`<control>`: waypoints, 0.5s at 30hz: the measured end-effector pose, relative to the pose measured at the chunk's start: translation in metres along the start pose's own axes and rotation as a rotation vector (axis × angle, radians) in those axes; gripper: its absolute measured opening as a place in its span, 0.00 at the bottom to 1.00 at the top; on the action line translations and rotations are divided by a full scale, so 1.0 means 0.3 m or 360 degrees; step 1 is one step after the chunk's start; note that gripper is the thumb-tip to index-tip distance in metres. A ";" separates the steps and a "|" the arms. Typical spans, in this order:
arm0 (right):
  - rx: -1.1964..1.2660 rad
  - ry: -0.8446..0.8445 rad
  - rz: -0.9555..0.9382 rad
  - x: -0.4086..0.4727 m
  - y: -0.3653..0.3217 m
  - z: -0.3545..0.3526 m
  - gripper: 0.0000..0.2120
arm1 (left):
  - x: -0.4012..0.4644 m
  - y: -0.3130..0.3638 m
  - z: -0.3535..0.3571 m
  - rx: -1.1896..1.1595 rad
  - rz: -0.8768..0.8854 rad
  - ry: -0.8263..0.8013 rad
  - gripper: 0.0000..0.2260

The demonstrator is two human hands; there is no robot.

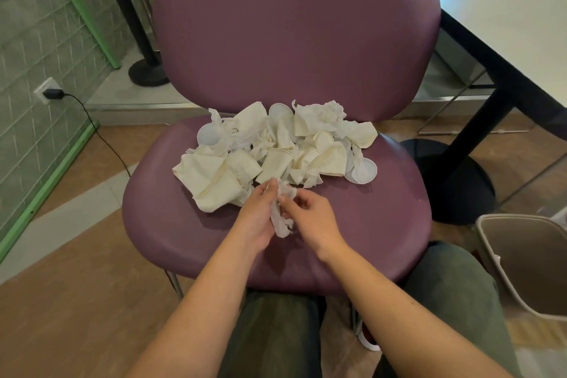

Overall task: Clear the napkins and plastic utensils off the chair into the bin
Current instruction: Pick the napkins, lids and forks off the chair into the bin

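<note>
Napkins and plastic utensils lie heaped on the chair seat (383, 224), and one crumpled napkin (282, 212) is already lifted clear of the heap, just in front of it. The left hand (256, 221) grips this napkin along its side, fingers curled round the paper. The right hand (310, 218) pinches the same napkin from the opposite side between thumb and fingertips, so the grip on both sides is narrow and loaded. Holding it with two hands appears meant to bunch the loose tissue into one compact wad so that no shred trails or drops on the way to disposal.

Behind the held napkin, toward the chair back, sits the main pile (276, 147): creased napkins, flattened paper cups and round white plastic lids (363, 170), tangled together across the middle of the seat. Nearly all of it remains to be removed; the task is judged to be at an early stage.

To the right of the chair, on the floor and low beside the person's knee, stands the bin (491, 242), open-topped and within reach of the right arm. Its interior, as far as visible, shows no rubbish. A worktop (503, 18) stands beyond the chair's right side.
</note>
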State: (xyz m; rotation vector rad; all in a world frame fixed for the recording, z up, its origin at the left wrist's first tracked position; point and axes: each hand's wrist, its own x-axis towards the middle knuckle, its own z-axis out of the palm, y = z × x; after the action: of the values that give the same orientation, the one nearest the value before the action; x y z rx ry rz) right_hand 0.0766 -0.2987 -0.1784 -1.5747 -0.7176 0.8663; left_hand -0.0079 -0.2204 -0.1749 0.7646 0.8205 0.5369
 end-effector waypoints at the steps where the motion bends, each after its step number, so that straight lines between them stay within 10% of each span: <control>1: -0.0122 0.0071 -0.0020 0.010 0.015 0.004 0.06 | 0.003 -0.003 -0.004 0.0012 -0.0010 0.0000 0.15; 15: -0.1102 0.0398 0.0116 0.233 0.056 -0.092 0.19 | 0.050 0.040 0.006 0.0906 -0.0096 0.0571 0.21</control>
State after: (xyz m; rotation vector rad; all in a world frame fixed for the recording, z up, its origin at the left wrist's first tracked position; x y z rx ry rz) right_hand 0.1374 -0.2585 -0.2029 -2.2865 -0.8290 0.4684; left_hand 0.0006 -0.2035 -0.1716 1.1775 1.3562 0.3905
